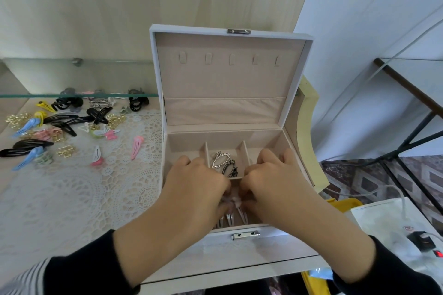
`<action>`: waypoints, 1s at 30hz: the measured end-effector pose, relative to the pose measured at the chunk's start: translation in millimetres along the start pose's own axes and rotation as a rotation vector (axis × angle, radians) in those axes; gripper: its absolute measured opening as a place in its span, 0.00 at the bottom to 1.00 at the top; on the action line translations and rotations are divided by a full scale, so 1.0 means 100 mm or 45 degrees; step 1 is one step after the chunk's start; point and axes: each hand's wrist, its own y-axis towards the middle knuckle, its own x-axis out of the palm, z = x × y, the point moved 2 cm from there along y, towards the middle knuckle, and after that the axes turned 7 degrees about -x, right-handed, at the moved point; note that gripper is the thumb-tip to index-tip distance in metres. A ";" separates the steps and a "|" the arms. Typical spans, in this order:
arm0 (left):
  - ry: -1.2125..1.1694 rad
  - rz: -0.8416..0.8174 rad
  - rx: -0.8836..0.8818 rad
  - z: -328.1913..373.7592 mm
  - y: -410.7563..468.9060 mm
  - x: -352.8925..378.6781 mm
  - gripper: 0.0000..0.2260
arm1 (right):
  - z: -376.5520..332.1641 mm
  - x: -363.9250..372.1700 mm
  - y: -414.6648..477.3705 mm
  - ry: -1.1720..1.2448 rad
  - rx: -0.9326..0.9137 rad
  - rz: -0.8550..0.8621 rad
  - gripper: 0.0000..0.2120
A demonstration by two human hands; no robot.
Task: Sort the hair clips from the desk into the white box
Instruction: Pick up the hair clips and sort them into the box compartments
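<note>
The white box (297,124) stands open on the desk, its beige lid raised. Both hands reach into its front compartment. My left hand (196,182) and my right hand (275,179) meet over a small pale pink clip (236,200), fingers curled around it; who holds it is unclear. Silver snap clips (230,219) lie below in the same compartment. A silver oval clip (220,160) and a black oval clip (229,167) lie in the middle rear compartment. Several loose hair clips (64,124), black, blue, yellow, pink and gold, are spread on the desk at the left.
A white lace mat (72,189) covers the desk under the clips. A glass shelf (72,96) runs above the back of the pile. At the right are a yellow bin (345,203), white paper and a black plug with a red light (424,244).
</note>
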 end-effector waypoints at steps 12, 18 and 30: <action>0.098 -0.124 0.065 0.00 0.07 -0.05 0.12 | -0.06 -0.11 -0.05 0.171 0.020 -0.064 0.13; 0.044 -0.118 0.048 -0.02 0.03 -0.02 0.13 | -0.05 -0.14 -0.07 0.230 0.078 -0.077 0.15; -0.198 0.024 0.068 -0.09 -0.07 -0.09 0.15 | -0.03 -0.17 -0.08 0.356 0.133 -0.106 0.14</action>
